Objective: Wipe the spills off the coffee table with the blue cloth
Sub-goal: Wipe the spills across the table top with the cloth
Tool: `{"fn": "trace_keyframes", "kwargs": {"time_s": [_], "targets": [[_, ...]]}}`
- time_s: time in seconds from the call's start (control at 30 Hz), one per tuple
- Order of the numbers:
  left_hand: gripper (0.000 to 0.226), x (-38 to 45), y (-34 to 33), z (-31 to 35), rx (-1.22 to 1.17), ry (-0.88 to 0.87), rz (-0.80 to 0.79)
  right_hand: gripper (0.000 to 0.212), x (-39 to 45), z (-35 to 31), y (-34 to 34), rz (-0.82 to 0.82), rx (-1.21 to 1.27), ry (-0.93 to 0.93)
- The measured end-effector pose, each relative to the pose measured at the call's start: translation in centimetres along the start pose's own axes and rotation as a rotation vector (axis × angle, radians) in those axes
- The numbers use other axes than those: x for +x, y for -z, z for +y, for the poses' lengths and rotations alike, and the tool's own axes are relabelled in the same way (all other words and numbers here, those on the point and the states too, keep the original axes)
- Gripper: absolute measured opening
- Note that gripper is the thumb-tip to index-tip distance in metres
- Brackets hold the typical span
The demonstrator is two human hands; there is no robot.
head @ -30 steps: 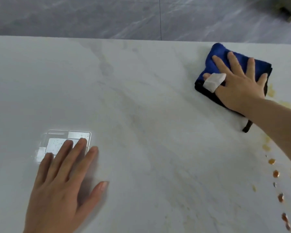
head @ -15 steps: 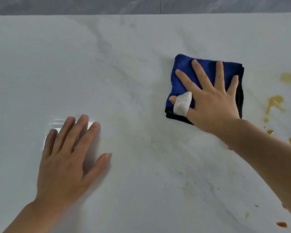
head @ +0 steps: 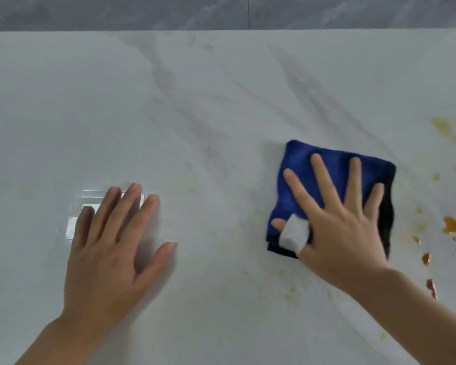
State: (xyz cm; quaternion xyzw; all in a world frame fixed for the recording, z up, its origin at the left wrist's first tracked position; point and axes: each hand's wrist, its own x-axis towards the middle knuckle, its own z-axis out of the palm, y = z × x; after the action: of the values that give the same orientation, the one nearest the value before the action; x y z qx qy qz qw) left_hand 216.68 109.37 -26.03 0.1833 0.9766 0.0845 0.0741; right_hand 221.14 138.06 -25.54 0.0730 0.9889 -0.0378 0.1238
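Observation:
A folded blue cloth (head: 300, 177) lies flat on the white marble coffee table (head: 195, 114), right of centre. My right hand (head: 345, 227) presses down on the cloth with fingers spread; its thumb wears a white bandage. My left hand (head: 111, 248) rests flat on the table at the lower left, holding nothing. Orange-brown spills (head: 450, 225) dot the table's right side, with paler smears (head: 444, 127) further back and faint yellowish traces (head: 292, 293) below the cloth.
A bright reflection of a light (head: 77, 219) shows on the tabletop under my left fingers. The table's far edge (head: 221, 30) meets a grey tiled floor (head: 142, 11) beyond.
My right hand has slid the cloth from the far right corner toward me and leftward, then slightly back right and nearer. My left hand stays flat in place.

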Motion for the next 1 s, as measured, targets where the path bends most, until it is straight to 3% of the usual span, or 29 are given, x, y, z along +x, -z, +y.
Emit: {"fn": "trace_keyframes", "kwargs": {"time_s": [0.13, 0.3, 0.43, 0.57, 0.7, 1.0], "targets": [[0.07, -0.1, -0.3, -0.2, -0.001, -0.003, 0.004, 0.067, 4.0, 0.7, 0.3, 0.073, 0.008, 0.044], [0.07, 0.0, -0.2, -0.5, 0.014, -0.01, 0.025, 0.066, 7.8, 5.8, 1.6, 0.059, 0.078, -0.149], [0.071, -0.1, -0.2, -0.3, -0.006, -0.008, 0.034, 0.073, 3.1, 6.6, 1.4, 0.032, 0.078, -0.293], [0.071, -0.1, -0.1, -0.3, 0.0, -0.016, 0.035, 0.076, -3.9, 0.5, -0.6, 0.005, 0.049, -0.094], [0.072, -0.2, -0.2, -0.2, -0.006, -0.014, 0.034, 0.068, -3.4, -3.2, -1.1, 0.037, 0.03, 0.066], [0.066, -0.2, -0.3, -0.4, -0.009, 0.011, 0.051, 0.062, 2.1, 2.2, 0.1, 0.061, 0.012, -0.065]]}}
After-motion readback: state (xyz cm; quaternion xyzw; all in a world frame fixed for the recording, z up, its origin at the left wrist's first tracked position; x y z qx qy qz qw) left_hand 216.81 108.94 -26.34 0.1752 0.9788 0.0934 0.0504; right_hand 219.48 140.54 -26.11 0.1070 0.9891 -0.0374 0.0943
